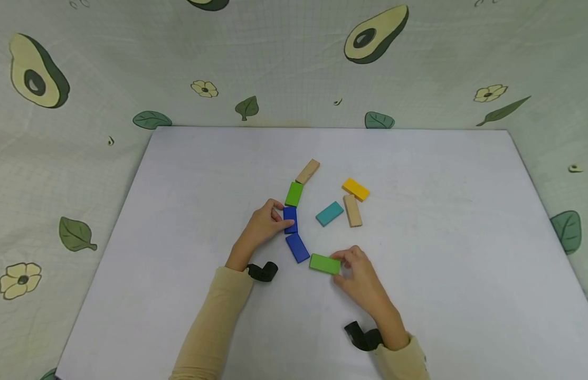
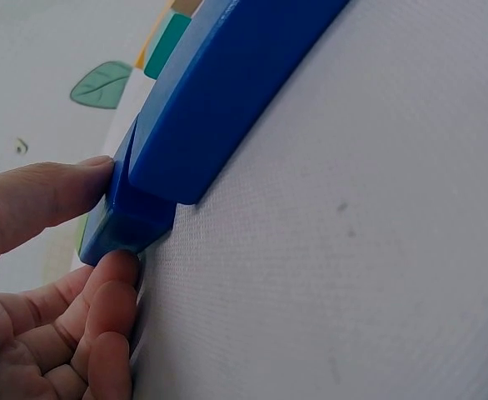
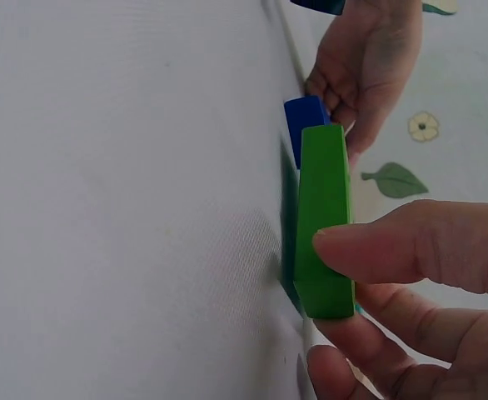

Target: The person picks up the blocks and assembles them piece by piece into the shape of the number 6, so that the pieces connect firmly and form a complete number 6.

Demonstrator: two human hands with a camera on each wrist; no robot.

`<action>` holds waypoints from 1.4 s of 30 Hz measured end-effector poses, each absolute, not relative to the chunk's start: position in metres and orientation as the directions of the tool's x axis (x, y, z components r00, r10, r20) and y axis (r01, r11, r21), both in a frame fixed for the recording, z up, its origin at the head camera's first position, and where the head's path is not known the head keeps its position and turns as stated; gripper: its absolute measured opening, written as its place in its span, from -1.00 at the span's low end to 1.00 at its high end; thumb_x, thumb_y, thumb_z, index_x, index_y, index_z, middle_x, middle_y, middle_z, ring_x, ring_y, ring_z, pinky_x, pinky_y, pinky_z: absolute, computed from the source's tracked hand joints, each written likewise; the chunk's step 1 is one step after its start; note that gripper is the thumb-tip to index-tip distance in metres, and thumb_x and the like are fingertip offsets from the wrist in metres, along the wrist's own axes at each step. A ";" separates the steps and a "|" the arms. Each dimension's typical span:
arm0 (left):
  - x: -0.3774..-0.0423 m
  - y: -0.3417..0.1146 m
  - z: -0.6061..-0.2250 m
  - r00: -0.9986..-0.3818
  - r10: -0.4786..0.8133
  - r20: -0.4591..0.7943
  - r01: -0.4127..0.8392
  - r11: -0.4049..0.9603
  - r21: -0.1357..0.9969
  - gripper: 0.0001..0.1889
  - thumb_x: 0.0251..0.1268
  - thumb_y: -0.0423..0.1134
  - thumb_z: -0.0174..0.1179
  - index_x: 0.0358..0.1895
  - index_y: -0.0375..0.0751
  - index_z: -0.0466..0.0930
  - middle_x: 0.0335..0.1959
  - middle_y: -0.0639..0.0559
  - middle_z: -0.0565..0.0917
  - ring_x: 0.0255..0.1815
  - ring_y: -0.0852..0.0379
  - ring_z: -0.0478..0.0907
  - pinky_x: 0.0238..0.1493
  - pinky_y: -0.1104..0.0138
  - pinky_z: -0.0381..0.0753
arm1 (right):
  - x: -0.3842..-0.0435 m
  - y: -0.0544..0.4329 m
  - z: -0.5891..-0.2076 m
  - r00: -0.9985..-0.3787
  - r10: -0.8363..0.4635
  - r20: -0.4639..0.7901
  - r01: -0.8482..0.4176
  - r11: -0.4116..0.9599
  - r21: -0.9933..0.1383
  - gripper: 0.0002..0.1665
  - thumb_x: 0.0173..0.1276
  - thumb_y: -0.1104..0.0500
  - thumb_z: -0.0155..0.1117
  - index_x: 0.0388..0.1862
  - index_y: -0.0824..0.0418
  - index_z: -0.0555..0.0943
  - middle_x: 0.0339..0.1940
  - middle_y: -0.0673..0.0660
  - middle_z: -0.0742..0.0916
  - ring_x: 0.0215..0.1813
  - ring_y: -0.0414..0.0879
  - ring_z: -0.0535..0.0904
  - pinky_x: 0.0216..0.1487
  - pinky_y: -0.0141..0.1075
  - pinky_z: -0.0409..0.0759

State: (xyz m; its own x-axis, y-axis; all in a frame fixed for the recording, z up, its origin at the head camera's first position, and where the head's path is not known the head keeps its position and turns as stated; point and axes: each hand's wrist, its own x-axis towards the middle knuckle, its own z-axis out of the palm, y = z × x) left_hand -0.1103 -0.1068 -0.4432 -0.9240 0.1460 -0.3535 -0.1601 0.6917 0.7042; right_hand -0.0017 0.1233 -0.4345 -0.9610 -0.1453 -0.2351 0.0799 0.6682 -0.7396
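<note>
My left hand (image 1: 265, 226) pinches the upper blue block (image 1: 290, 219) between thumb and fingertips. Just below it lies a second blue block (image 1: 297, 248), slanting toward the lower right; in the left wrist view this blue block (image 2: 236, 92) fills the foreground. At its lower end my right hand (image 1: 361, 279) grips a green block (image 1: 324, 264) by its right end, and the right wrist view shows the thumb on the side of this green block (image 3: 323, 217). Above the left hand, another green block (image 1: 294, 194) and a wooden block (image 1: 307, 171) continue the curved row.
Right of the curve lie a teal block (image 1: 329, 214), a plain wooden block (image 1: 353, 211) and a yellow block (image 1: 356, 189), grouped closely. The white tabletop (image 1: 441, 211) is bordered by a cloth (image 1: 294, 63) printed with avocados, leaves and flowers. Dark wrist straps (image 1: 263, 272) sit at both sleeves.
</note>
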 end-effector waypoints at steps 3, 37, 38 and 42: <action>-0.111 -0.107 -0.444 -0.924 0.147 -0.352 -0.158 0.692 0.704 -0.50 0.13 -0.05 0.29 0.07 -0.20 0.37 -0.37 -0.03 0.54 -0.41 0.11 0.40 -0.38 0.39 0.33 | -0.001 0.122 -0.435 -0.959 -0.153 -0.238 0.076 0.672 -0.737 -0.57 -0.02 0.42 0.36 -0.09 0.25 0.60 -0.32 0.07 0.49 -0.23 -0.13 0.38 -0.18 -0.31 0.39; -0.111 -0.108 -0.444 -0.924 0.158 -0.349 -0.149 0.691 0.707 -0.50 0.13 -0.06 0.28 0.08 -0.21 0.37 -0.37 -0.03 0.54 -0.41 0.12 0.40 -0.38 0.39 0.33 | -0.003 0.116 -0.435 -0.956 -0.174 -0.237 0.051 0.695 -0.717 -0.59 -0.04 0.43 0.34 -0.14 0.22 0.60 -0.26 0.08 0.52 -0.20 -0.09 0.38 -0.21 -0.27 0.35; -0.111 -0.108 -0.444 -0.923 0.159 -0.350 -0.150 0.690 0.708 -0.50 0.13 -0.06 0.28 0.08 -0.21 0.37 -0.37 -0.03 0.54 -0.41 0.11 0.40 -0.37 0.39 0.33 | -0.003 0.116 -0.435 -0.955 -0.176 -0.239 0.050 0.698 -0.714 -0.59 -0.04 0.43 0.33 -0.14 0.22 0.60 -0.25 0.08 0.52 -0.20 -0.09 0.38 -0.20 -0.26 0.35; -0.112 -0.108 -0.443 -0.923 0.160 -0.349 -0.149 0.689 0.710 -0.51 0.15 -0.08 0.27 0.08 -0.22 0.37 -0.37 -0.04 0.54 -0.40 0.11 0.40 -0.37 0.39 0.33 | -0.004 0.115 -0.435 -0.951 -0.195 -0.242 0.032 0.714 -0.700 -0.58 -0.03 0.41 0.35 -0.12 0.24 0.57 -0.20 0.08 0.53 -0.17 -0.08 0.38 -0.17 -0.24 0.36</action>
State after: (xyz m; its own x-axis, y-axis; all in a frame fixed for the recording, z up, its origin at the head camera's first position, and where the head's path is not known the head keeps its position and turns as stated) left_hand -0.1118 -0.1075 -0.4428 -0.9232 0.1599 -0.3493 -0.1492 0.6887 0.7095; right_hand -0.0037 0.1150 -0.4350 -0.9506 -0.1948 -0.2418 0.0318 0.7137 -0.6998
